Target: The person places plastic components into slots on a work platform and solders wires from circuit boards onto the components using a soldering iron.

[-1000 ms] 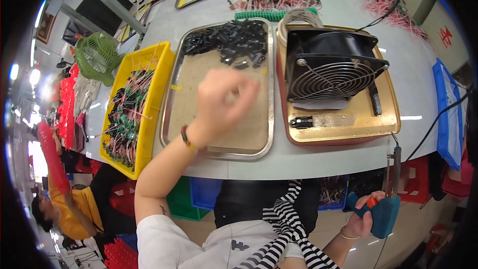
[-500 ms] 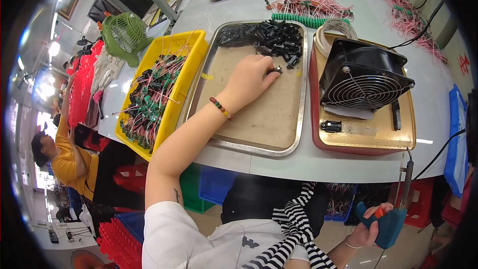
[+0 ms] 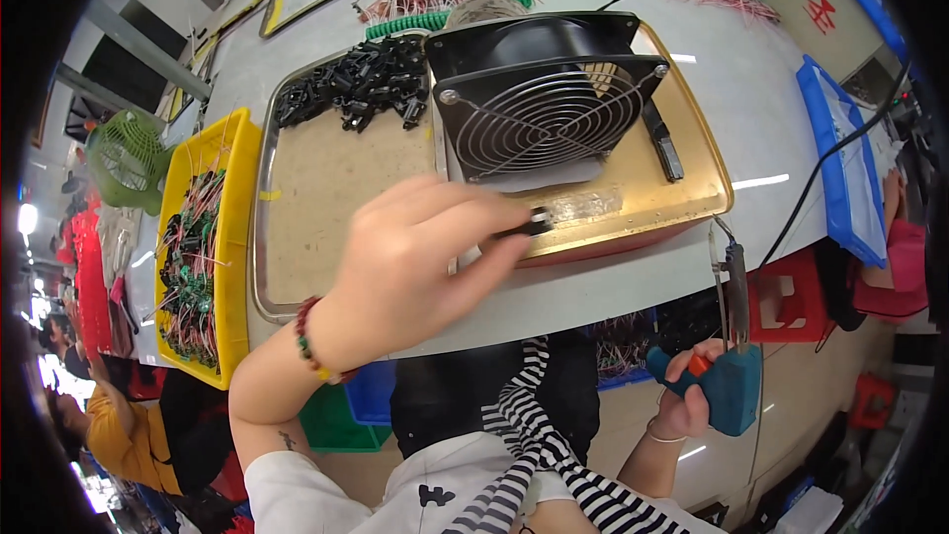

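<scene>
My left hand (image 3: pixel 415 257), with a beaded bracelet at the wrist, reaches over the near left corner of a gold-topped red tin (image 3: pixel 583 206). Its thumb and fingers pinch a small black plastic part (image 3: pixel 537 222) at the tin's surface. Whether a second part lies under the fingers is hidden. Low on the right, my right hand (image 3: pixel 684 405) grips a teal soldering gun (image 3: pixel 733 391) with an orange-red trigger, its tip pointing up. A metal tray (image 3: pixel 326 208) beside the tin holds a pile of similar black parts (image 3: pixel 361 79) at its far end.
A black fan (image 3: pixel 549 104) stands on the tin, with a long black piece (image 3: pixel 664 143) to its right. Left of the tray sits a yellow bin (image 3: pixel 242 247) of wired circuit boards. A blue tray (image 3: pixel 845 163) is at the right edge. A black cable (image 3: pixel 825 163) hangs on the right.
My left hand has moved from the parts pile in the tray to the gold-topped tin. The view has swung right. My right hand still holds the soldering gun low on the right.
</scene>
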The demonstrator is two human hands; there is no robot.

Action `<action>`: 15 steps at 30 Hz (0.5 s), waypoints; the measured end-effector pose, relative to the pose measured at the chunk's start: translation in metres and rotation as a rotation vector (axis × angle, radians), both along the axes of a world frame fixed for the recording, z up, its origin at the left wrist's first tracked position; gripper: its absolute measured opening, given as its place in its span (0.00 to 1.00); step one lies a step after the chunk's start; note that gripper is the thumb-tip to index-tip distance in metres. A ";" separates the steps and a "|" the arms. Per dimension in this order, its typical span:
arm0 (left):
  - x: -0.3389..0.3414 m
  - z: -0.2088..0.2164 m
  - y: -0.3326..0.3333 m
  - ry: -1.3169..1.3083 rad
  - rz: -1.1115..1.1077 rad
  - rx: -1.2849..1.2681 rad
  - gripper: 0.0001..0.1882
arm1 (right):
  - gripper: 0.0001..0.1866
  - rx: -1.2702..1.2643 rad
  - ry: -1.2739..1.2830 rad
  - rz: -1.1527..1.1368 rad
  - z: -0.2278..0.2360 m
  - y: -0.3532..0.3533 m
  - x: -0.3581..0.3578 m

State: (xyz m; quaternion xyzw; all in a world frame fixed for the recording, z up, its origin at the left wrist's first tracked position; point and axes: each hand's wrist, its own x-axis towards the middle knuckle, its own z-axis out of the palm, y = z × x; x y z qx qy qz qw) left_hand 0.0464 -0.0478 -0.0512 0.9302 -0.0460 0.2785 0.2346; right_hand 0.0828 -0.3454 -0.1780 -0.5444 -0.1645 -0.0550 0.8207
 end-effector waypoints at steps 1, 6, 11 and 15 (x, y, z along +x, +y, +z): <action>0.015 -0.004 -0.005 -0.012 -0.067 0.008 0.07 | 0.26 0.013 0.014 -0.007 0.002 0.000 0.000; 0.032 -0.023 -0.004 0.063 -0.121 0.041 0.07 | 0.26 -0.006 -0.022 0.000 0.001 -0.003 -0.004; 0.031 -0.022 -0.009 0.108 -0.105 0.086 0.06 | 0.25 0.015 0.015 -0.022 -0.003 -0.010 -0.001; 0.027 -0.024 -0.005 0.125 -0.110 0.050 0.06 | 0.25 0.015 -0.016 0.013 0.002 -0.003 0.002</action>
